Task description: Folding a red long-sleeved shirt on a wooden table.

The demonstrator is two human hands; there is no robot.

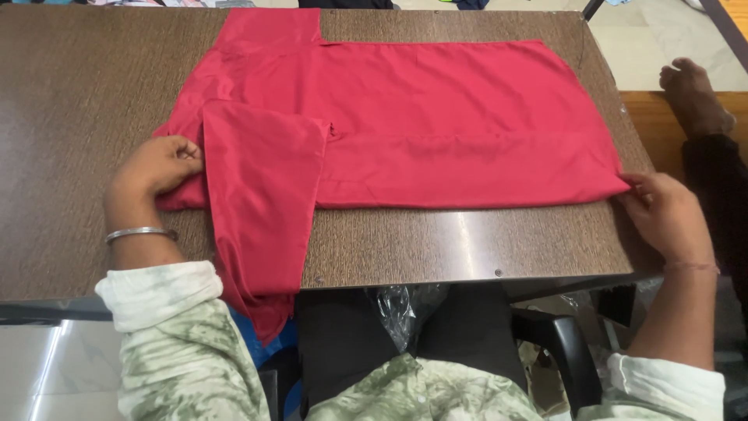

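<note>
- Two bare hands worked one red garment [436, 117] spread flat on a dark wood-grain table [70, 140].
- Left hand [156, 168] was curled shut on the garment's near-left edge, fingers tucked into the fold just beside a sleeve [261, 203].
- Sleeve lay folded across, running from beside the left hand back toward the person and hanging over the table's near edge.
- Right hand [666, 214] pinched the garment's near-right corner, fingers closed on the cloth at the table's right edge.
- Garment stretched between both hands, its body lying beyond them, away from the person.
- Metal bangle [140, 232] sat on the left wrist; pale green patterned sleeves [179, 351] were rolled up both forearms.
- Another person's bare foot [693, 93] rested beyond the right hand, well apart from it.
</note>
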